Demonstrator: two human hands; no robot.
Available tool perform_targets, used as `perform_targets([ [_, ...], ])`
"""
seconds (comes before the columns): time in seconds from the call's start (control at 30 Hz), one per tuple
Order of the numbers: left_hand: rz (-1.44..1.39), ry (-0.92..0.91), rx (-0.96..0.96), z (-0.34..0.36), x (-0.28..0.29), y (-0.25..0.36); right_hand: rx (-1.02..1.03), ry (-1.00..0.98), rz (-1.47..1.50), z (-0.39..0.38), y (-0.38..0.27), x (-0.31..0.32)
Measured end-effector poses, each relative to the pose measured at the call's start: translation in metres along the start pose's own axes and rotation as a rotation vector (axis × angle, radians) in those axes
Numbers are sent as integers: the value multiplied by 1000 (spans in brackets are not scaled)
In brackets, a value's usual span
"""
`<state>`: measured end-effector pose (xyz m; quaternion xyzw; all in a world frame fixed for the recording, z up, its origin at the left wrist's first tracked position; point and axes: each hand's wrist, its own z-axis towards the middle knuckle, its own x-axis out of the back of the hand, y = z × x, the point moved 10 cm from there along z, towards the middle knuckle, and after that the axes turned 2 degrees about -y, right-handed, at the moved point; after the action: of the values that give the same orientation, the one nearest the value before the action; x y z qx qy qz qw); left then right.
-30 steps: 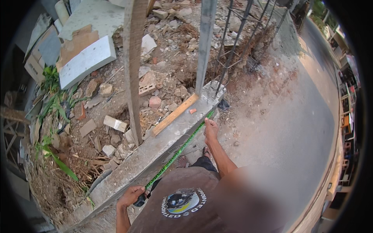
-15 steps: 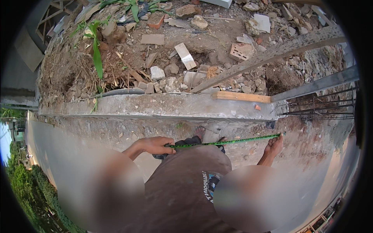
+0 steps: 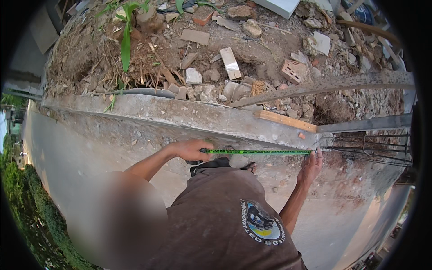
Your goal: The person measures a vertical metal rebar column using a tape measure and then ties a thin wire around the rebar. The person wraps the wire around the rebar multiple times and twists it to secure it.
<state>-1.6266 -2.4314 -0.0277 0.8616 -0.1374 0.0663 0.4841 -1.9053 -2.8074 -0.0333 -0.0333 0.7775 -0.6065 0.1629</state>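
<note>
A green tape measure (image 3: pixel 258 152) is stretched straight between my two hands, just in front of the low concrete beam (image 3: pixel 198 111). My left hand (image 3: pixel 191 150) is closed around its dark case, which my fingers partly cover. At the other end, my right hand (image 3: pixel 309 170) holds the tip of the blade between thumb and fingers, close to the beam's right end. How the tip meets the concrete is too small to tell. A short wooden strip (image 3: pixel 285 121) lies on top of the beam, above the blade's right part.
Behind the beam rises a rubble heap with a hollow red brick (image 3: pixel 294 72), stones and wood scraps. A long grey plank (image 3: pixel 324 87) slants across it. Steel rebar (image 3: pixel 371 148) sticks out at the right, below a grey beam (image 3: pixel 364 123). My feet stand below the tape.
Both hands have moved forward toward the concrete beam with the tape measure. The blade now runs nearly level, its right end close to the beam's corner. My view has shifted too.
</note>
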Motion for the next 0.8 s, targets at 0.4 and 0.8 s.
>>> perform_targets([
  [0.4, -32, 125, -88, 57, 4, 5, -378, -778, -127, -142, 133, -218],
  [0.8, 398, 613, 287, 59, 97, -81, -339, -241, -87, -36, 48, -82],
])
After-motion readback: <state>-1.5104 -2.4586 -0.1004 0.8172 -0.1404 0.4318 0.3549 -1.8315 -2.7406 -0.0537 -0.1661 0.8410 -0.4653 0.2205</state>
